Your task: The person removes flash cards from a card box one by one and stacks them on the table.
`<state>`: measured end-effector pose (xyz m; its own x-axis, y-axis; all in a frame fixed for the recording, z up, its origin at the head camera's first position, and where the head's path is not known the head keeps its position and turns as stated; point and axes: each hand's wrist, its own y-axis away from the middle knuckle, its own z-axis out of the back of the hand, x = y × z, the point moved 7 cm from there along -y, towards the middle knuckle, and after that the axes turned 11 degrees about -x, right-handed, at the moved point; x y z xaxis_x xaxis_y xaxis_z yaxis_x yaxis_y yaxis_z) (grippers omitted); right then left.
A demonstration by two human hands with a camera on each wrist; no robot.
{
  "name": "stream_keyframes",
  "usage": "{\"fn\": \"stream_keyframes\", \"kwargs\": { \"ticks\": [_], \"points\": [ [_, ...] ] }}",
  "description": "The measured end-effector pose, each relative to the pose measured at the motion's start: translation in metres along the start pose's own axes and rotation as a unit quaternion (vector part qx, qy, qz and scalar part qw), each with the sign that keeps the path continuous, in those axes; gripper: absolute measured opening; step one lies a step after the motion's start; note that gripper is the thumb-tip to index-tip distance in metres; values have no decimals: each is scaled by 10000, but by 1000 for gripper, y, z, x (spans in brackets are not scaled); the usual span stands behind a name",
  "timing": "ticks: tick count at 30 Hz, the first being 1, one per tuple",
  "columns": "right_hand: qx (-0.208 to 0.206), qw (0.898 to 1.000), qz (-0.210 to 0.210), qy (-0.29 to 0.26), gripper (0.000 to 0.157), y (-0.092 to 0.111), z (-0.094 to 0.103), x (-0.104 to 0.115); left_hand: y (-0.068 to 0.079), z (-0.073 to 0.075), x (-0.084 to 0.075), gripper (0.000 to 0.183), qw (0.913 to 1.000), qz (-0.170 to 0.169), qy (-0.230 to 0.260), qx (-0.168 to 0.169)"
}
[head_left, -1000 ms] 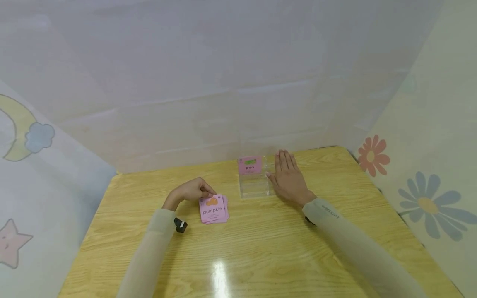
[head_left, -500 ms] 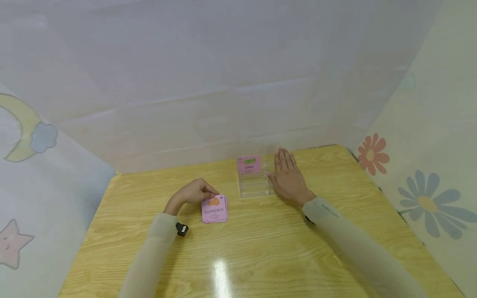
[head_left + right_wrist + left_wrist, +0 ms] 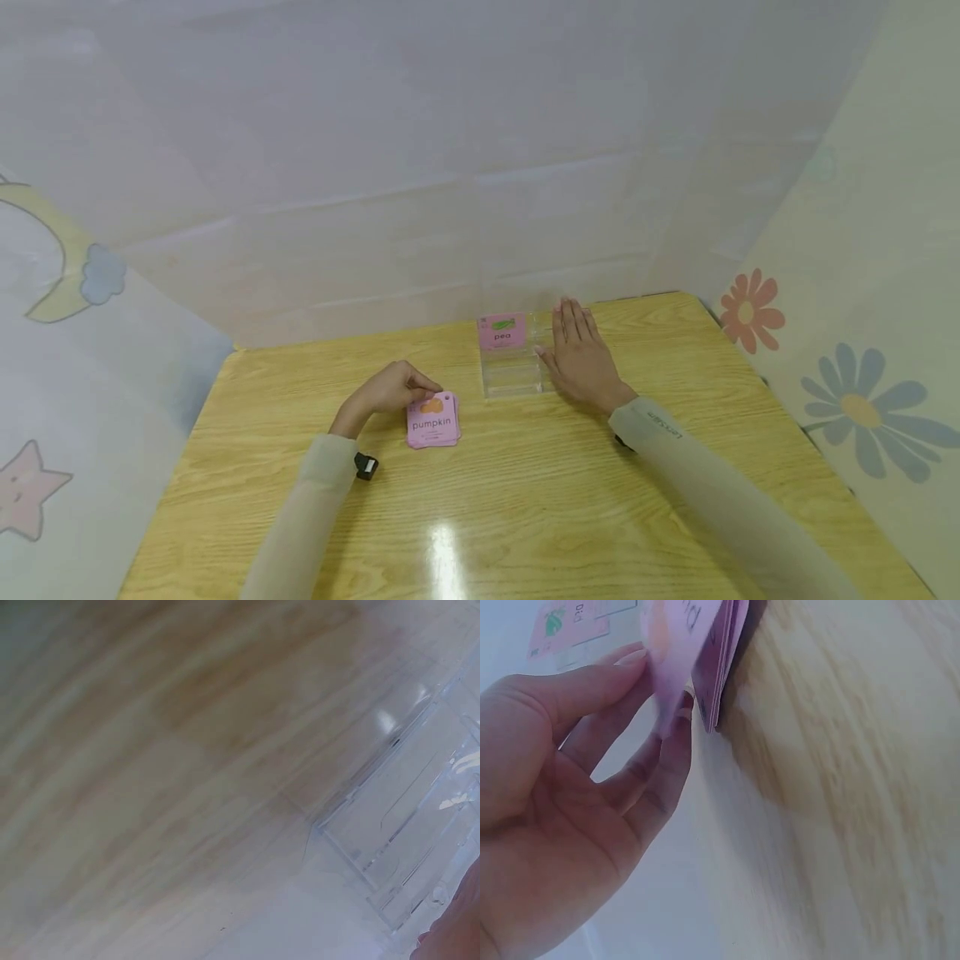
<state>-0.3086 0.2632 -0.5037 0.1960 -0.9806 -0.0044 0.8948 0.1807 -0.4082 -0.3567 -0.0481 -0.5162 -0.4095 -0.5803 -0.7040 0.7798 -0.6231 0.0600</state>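
Note:
My left hand (image 3: 388, 389) pinches the top edge of a pink pumpkin card (image 3: 432, 423) between thumb and fingers. In the left wrist view that card (image 3: 676, 652) is tilted up from a stack of pink cards (image 3: 718, 671) beneath it on the table. My right hand (image 3: 583, 362) lies with straight fingers against the right part of a clear plastic card holder (image 3: 512, 383). On the holder's upper left leans a pink pea card (image 3: 502, 333). A little pink shows behind the right fingertips. The right wrist view catches the holder's clear edge (image 3: 349, 859) and a bit of hand.
A wooden table (image 3: 480, 517) bears everything, with a pale sheet wall (image 3: 360, 250) close behind the holder. Printed side walls stand left and right, the right one with flowers (image 3: 862, 412). Each wrist wears a small black camera (image 3: 366, 465).
My left hand has slid slightly right with the pumpkin card, which now overlaps the stack more squarely. The right hand and the holder stay put.

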Motion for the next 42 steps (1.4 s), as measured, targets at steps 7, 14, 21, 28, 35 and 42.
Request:
{"fn": "stream_keyframes", "kwargs": {
  "ticks": [7,14,21,28,35,42],
  "points": [
    [62,10000,-52,-49,81,2,-2,-2,-1,0,-2,27,10000,4,-22,-89],
    [31,10000,-23,-25,82,2,-3,-2,-1,5,-7,27,9995,106,222,-206],
    [15,10000,-9,-10,81,1,-3,-2,-8,15,-20,28,9985,-222,115,-478],
    [26,10000,16,36,81,0,-4,-3,-21,28,-41,31,9959,-515,76,-740],
    [54,10000,-6,-33,82,0,-4,-3,-32,34,-61,31,9934,-625,-19,-966],
    [133,9998,-79,-81,82,0,-4,-2,-43,36,-79,33,9916,-745,-40,-1059]
  ]
}}
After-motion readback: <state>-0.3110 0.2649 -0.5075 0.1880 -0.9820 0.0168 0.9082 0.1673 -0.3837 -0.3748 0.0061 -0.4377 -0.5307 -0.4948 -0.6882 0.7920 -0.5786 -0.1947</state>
